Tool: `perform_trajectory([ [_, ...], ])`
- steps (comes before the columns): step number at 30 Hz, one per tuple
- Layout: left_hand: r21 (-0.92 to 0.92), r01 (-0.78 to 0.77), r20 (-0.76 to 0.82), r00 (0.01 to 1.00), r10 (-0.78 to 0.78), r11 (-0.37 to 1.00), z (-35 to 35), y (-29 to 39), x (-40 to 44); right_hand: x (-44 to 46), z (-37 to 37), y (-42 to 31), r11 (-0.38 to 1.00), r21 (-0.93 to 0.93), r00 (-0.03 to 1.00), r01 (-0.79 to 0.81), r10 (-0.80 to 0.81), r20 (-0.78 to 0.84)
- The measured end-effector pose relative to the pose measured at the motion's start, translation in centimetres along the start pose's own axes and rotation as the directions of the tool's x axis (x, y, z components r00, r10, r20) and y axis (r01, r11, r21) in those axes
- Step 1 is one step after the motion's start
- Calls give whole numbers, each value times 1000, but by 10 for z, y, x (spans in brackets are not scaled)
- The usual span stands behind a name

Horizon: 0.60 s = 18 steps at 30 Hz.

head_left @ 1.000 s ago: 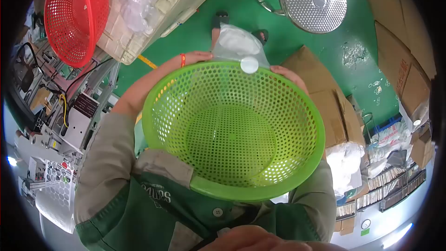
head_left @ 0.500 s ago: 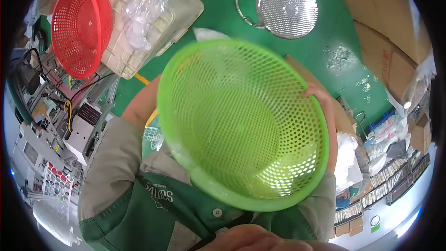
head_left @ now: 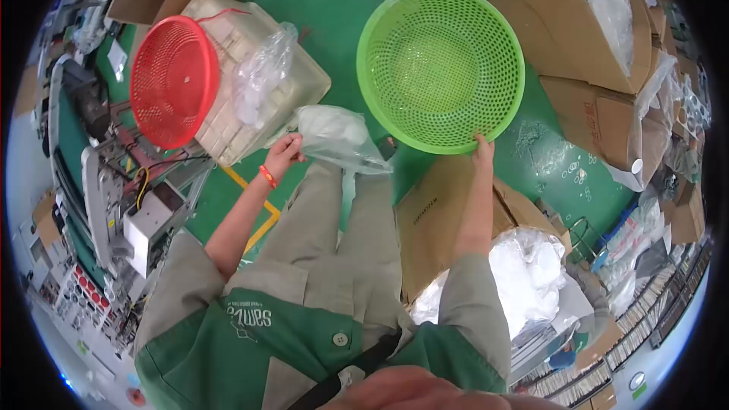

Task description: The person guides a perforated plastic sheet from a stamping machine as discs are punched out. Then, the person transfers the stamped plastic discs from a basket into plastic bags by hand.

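Observation:
My right hand (head_left: 484, 153) grips the near rim of a green perforated plastic basket (head_left: 486, 118), fingers closed on its edge. The basket is out in front of me over the green floor, its open side facing up. My left hand (head_left: 285, 153) is closed at the left edge of a clear plastic bag (head_left: 334, 127) with white contents. That bag lies around my knees, its loose end spreading to the right. Near my left hand, another clear bag (head_left: 258, 80) with white contents rests on a cream plastic bin (head_left: 300, 95).
A red perforated basket (head_left: 175, 83) leans at the bin's left. Machine frames and cables (head_left: 152, 216) stand on the left. An open cardboard box (head_left: 437, 216) with white bagged material (head_left: 528, 273) is by my right arm. More cardboard boxes (head_left: 585, 61) stand at right, near scattered clear rings (head_left: 581, 175).
The green basket has moved from close to my chest forward and away. My left hand, hidden behind it before, now shows at the bag. The round metal strainer is out of sight.

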<state>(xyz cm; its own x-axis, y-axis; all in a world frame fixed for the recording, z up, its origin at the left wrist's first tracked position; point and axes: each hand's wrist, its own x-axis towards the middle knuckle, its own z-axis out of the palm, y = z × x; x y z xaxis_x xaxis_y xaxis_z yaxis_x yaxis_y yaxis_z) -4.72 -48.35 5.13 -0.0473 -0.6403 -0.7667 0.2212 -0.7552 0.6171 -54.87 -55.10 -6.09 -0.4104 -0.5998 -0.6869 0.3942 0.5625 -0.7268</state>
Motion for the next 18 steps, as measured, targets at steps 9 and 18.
perform_trajectory([
  [9,-82,-237,445,860,248,968,57,194,-181,-194,79,-102,196,-573,605,796,-214,767],
  [18,-62,-638,665,548,508,768,121,282,-267,-358,298,-160,902,144,15,406,-165,986],
])
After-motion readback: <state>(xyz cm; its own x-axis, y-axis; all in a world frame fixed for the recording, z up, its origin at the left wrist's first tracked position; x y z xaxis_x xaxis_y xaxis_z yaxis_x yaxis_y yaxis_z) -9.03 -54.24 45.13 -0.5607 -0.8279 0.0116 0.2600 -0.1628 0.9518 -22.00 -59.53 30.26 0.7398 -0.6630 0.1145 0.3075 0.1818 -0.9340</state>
